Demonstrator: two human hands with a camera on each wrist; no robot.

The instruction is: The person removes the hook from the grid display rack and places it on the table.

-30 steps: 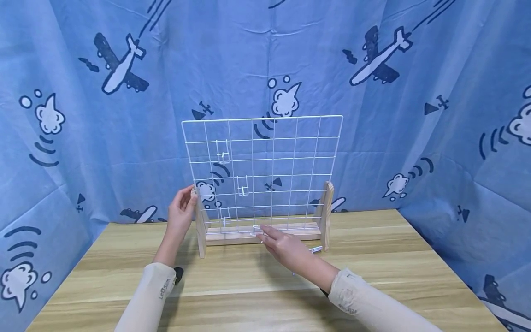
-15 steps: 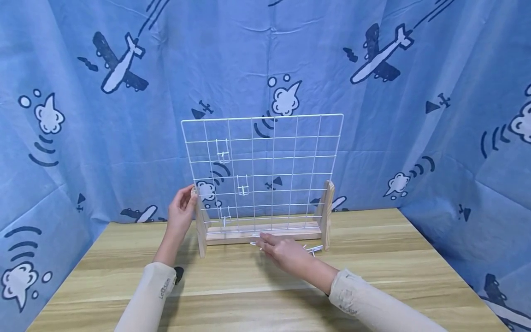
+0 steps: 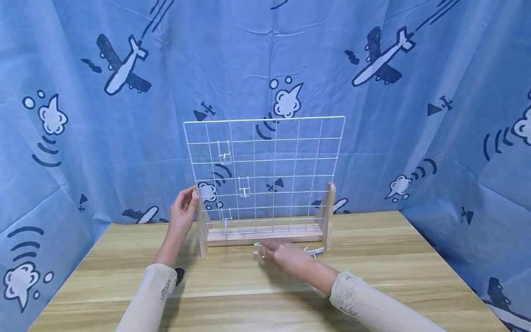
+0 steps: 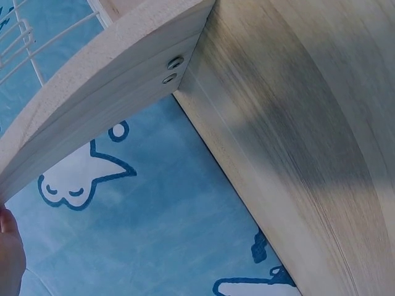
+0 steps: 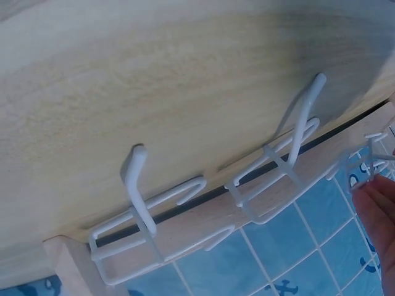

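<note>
My left hand (image 3: 182, 210) grips the top of the left wooden post (image 3: 202, 233) of a stand bearing a white wire grid panel (image 3: 265, 120). In the left wrist view only a bit of that hand (image 4: 9, 253) shows, at the post's edge. Low in front of the stand, my right hand (image 3: 288, 258) pinches a white wire hook (image 5: 370, 154), its two bent ends pointing left in the head view. Three similar hooks hang on the grid's left part: an upper hook (image 3: 224, 156), a middle hook (image 3: 244, 191) and a lower hook (image 3: 226, 222).
Two loose white hooks lie on the wood-grain table (image 3: 232, 295) by the stand's right foot, a nearer hook (image 5: 134, 191) and a farther hook (image 5: 302, 123) in the right wrist view. A blue printed curtain (image 3: 166, 115) surrounds the table.
My right hand has moved down and toward me with the hook, away from the grid's lower wires to below the stand's front bar. My left hand stays on the post.
</note>
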